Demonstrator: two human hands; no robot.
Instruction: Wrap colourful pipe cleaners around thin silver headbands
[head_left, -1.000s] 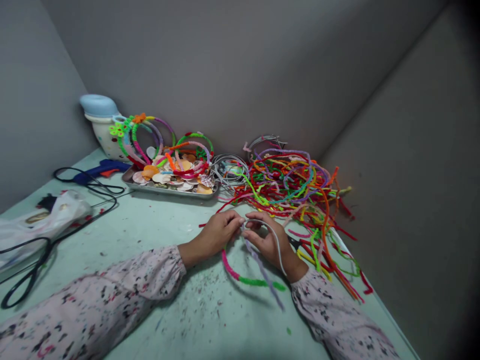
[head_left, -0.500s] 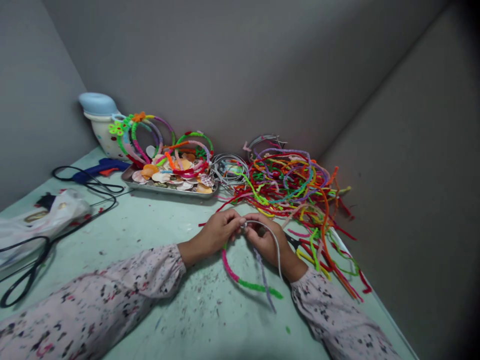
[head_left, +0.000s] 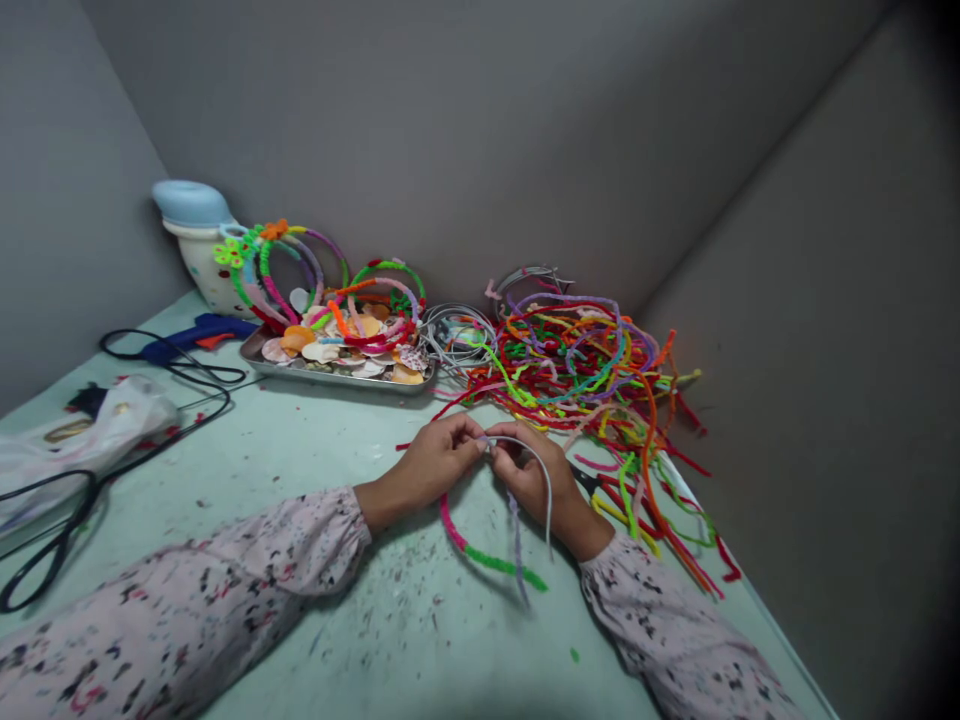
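My left hand (head_left: 442,455) pinches a bent wire hoop (head_left: 548,490) at the middle of the table. Part of that hoop is covered in pink and green fuzzy pipe cleaner (head_left: 484,557), which curves below my fingers. Its other end is bare grey wire arching over my right hand (head_left: 536,470). The fingers of my right hand are closed on a lavender pipe cleaner (head_left: 517,540) where it meets the wire, and its loose end dangles toward the table. Fingertips of both hands nearly touch and hide part of the join.
Behind my hands lies a tangled heap of colourful pipe cleaners (head_left: 577,350), with coiled wires (head_left: 459,335) beside it. A metal tray (head_left: 337,378) holds shells and wrapped hoops. Scissors (head_left: 585,479) lie by my right wrist. Leftward are a blue glue gun (head_left: 187,338), black cord (head_left: 161,437) and plastic bag (head_left: 124,425).
The hoop's wrapped end and the lavender pipe cleaner's loose end have swung left. The bare wire end has also shifted slightly left. Both hands stay nearly in place.
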